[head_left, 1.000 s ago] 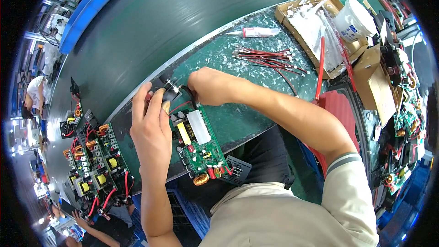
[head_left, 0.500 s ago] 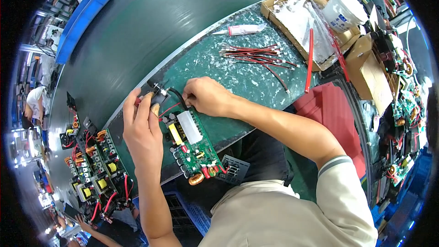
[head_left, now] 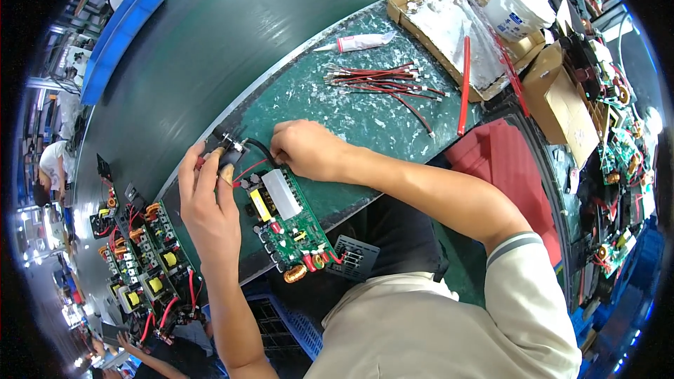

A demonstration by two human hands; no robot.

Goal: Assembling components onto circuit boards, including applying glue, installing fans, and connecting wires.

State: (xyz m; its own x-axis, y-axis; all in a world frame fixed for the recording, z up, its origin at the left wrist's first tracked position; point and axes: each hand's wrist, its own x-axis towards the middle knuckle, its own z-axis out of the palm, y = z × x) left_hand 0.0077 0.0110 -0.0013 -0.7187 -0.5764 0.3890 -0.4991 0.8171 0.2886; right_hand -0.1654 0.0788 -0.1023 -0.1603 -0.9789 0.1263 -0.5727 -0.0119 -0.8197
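My left hand, with tan covers on some fingertips, grips a small dark panel with metal fittings on it. A thick black cable curves from these fittings towards the green circuit board. My right hand is closed at the board's far end, beside the cable; what its fingertips pinch is hidden. A thin red wire runs between the panel and the board. On the board are a white block, a yellow transformer and a copper coil. Its near end overhangs the bench edge.
Red-black wire leads and a white tube lie on the bench. A cardboard tray of white paste and a white bucket stand far right. Several circuit boards crowd the left. A blue bin is far left.
The whole view has shifted slightly. The dark panel has tilted in my left hand and shows more of its face. My right hand stays beside the cable at the board's far end.
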